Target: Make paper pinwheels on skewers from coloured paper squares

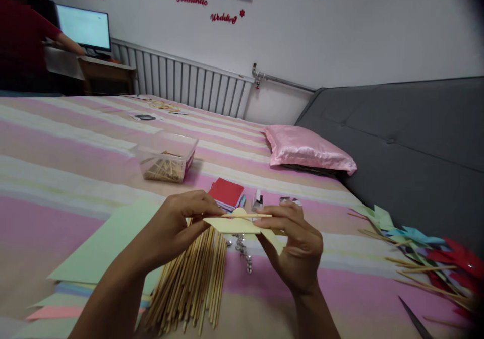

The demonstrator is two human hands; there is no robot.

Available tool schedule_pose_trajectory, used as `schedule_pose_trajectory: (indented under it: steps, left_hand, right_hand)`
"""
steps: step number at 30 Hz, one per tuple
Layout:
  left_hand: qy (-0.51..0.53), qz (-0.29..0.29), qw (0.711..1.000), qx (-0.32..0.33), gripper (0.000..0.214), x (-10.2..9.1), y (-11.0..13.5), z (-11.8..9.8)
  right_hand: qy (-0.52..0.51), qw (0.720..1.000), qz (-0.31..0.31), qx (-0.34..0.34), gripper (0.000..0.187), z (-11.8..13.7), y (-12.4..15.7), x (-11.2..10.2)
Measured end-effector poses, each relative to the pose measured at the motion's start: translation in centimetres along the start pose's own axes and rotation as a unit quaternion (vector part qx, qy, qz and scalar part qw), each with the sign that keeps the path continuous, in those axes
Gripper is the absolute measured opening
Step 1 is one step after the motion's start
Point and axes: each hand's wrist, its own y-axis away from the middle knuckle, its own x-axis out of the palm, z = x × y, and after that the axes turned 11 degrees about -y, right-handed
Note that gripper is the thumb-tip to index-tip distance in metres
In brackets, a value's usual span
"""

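Observation:
Both hands hold a folded pale-yellow paper piece (234,224) above the striped bed. My left hand (177,225) pinches its left end together with a thin wooden stick (247,215) that lies across the top of the paper. My right hand (298,243) grips the paper's right side, fingers curled round it and thumb on top near the stick's end. Below the hands lies a bundle of wooden sticks (192,283), with a small string of silver beads (244,251) beside it.
Sheets of coloured paper (102,248) lie at the left, a red paper stack (226,193) behind the hands. A clear box of sticks (166,157) and a pink pillow (306,150) sit further back. Finished paper pinwheels (427,253) lie right. A person in red (26,42) sits at a monitor.

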Motion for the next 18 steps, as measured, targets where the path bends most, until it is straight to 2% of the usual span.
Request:
schedule_pose_trajectory:
  steps: [12,18]
  left_hand:
    - [-0.015,-0.005,1.000,-0.014,0.021,-0.08,0.01,-0.15]
    - [-0.011,-0.001,1.000,-0.015,0.025,-0.13,0.07,-0.07]
  right_hand:
    - [-0.001,1.000,-0.002,0.007,0.016,0.09,-0.03,0.21]
    - [0.002,1.000,0.005,0.005,0.015,0.15,-0.12,0.18]
